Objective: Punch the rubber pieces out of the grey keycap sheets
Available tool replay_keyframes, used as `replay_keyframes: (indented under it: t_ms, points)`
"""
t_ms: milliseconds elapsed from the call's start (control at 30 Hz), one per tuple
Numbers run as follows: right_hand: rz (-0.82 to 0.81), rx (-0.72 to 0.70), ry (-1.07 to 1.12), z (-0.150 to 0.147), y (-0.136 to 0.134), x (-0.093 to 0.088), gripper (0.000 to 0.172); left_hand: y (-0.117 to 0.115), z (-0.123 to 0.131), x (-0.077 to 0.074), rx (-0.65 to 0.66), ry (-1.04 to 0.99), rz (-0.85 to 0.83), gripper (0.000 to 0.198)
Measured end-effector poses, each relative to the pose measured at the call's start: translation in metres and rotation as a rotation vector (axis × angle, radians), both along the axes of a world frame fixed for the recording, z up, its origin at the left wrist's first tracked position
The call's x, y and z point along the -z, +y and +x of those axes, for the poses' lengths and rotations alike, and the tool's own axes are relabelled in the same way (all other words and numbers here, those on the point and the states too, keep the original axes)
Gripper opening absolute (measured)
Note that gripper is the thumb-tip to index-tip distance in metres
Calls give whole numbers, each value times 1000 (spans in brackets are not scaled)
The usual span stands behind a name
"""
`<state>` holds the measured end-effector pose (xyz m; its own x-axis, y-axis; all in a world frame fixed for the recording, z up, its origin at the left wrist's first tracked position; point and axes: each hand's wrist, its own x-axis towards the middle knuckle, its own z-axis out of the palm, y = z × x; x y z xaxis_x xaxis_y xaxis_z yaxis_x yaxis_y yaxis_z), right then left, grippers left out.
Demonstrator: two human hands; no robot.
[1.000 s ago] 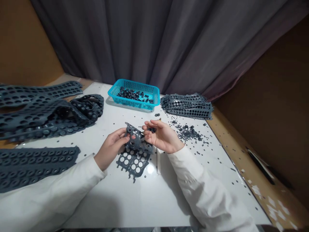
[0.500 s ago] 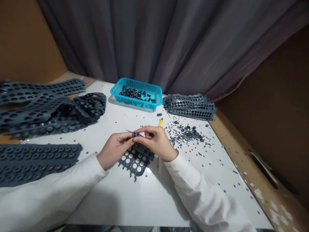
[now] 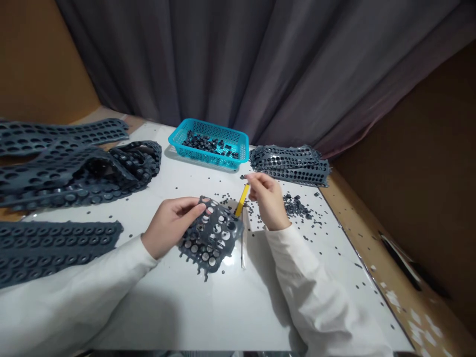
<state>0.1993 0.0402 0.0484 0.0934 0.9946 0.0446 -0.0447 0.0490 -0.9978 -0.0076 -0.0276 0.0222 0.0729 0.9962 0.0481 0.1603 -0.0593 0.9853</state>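
My left hand (image 3: 173,223) pinches the upper left edge of a dark grey perforated rubber sheet (image 3: 226,235), thumb on top. The sheet looks folded over and shows rows of round holes, with a ragged lower edge. My right hand (image 3: 269,201) is away from the sheet, its thumb and forefinger pinched together. Right at those fingertips is a small black piece (image 3: 242,177); whether it is held or lies on the table, I cannot tell. Between the hands lies a slim yellow tool (image 3: 242,201), and a thin pale stick (image 3: 244,243) lies below it.
A blue basket (image 3: 208,159) with several black pieces stands at the back. To its right is a perforated rubber bundle (image 3: 290,166). Black bits (image 3: 297,207) are scattered on the right. Larger rubber sheets (image 3: 55,171) and a ringed strip (image 3: 59,245) lie on the left.
My right hand has left the sheet and moved up and right, to the small black pieces beyond the yellow tool. My left hand keeps the sheet, which now shows more of its upper part.
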Motion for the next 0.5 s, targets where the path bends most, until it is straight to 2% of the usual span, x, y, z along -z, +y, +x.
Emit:
replay_keyframes:
  t_ms: [100, 167, 233, 300, 367, 433, 500]
  points:
    - [-130, -221, 274, -11, -8, -8, 17, 8, -1, 7, -1, -222, -195, 31]
    - [-191, -293, 386, -17, -13, -12, 24, 10, -1, 8, 22, -366, -309, 36]
    - [-223, -327, 395, -19, -17, -14, 33, 10, -1, 7, 97, -480, -387, 41]
    - [-195, -334, 327, -22, -21, -12, 37, 10, -1, 6, 193, -545, -407, 56]
    - [-117, -328, 202, -25, -26, -7, 30, 10, -1, 6, 247, -569, -400, 69]
    - [12, -330, 2, -30, -31, -3, 20, 10, -1, 7, 258, -569, -388, 73]
    - [177, -353, -256, -33, -34, 1, 17, 11, -1, 8, 241, -546, -375, 74]
